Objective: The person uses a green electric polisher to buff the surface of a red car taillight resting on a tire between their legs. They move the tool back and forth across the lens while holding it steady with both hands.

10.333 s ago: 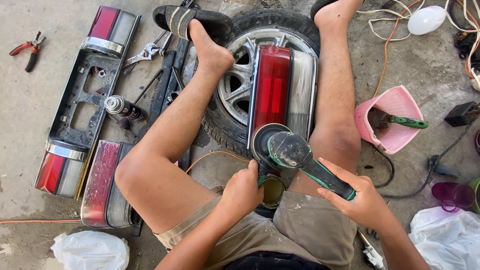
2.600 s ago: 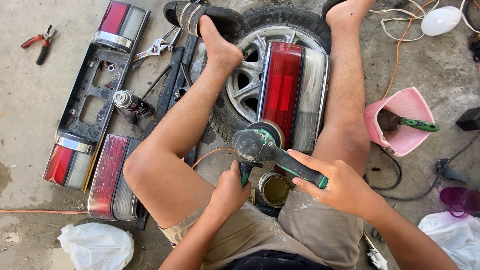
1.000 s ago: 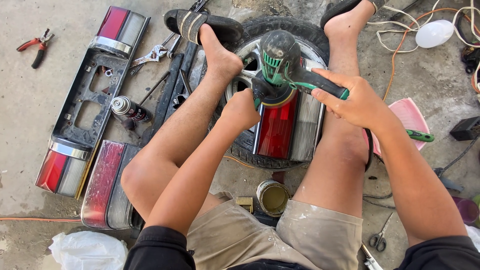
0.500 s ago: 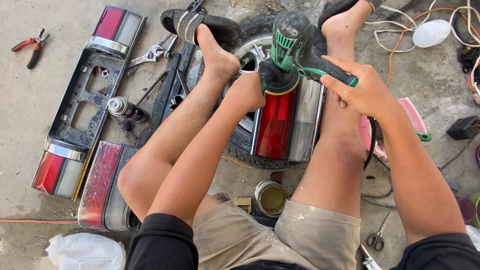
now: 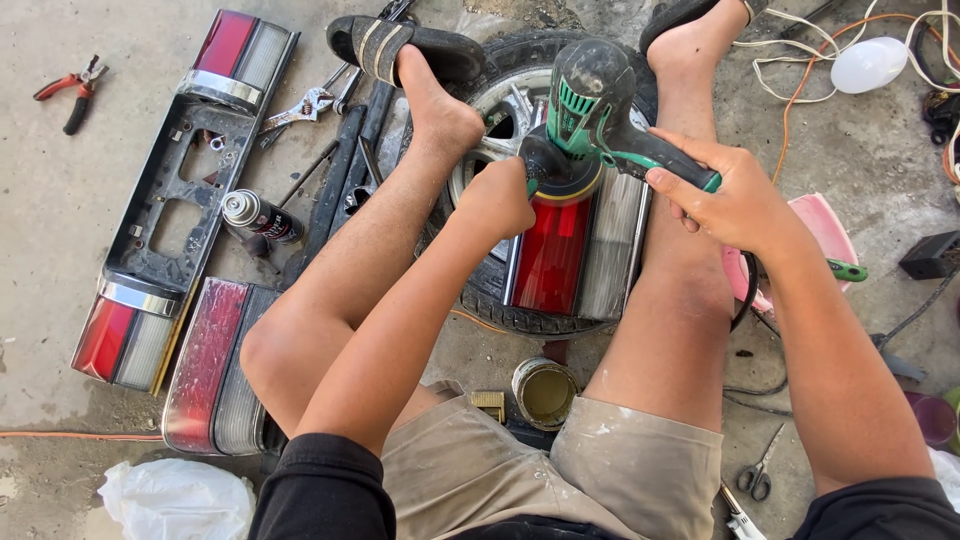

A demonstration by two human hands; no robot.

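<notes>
The right hand (image 5: 735,195) is gripping the rear handle of a green polisher (image 5: 590,105), while the left hand (image 5: 495,195) is closing around its side grip. The polisher's pad is pressing on the upper end of a red tail light (image 5: 560,255), which is lying on a wheel (image 5: 500,110) between the legs. At nine o'clock of the wheel, a spray can (image 5: 258,216) is lying on the floor.
</notes>
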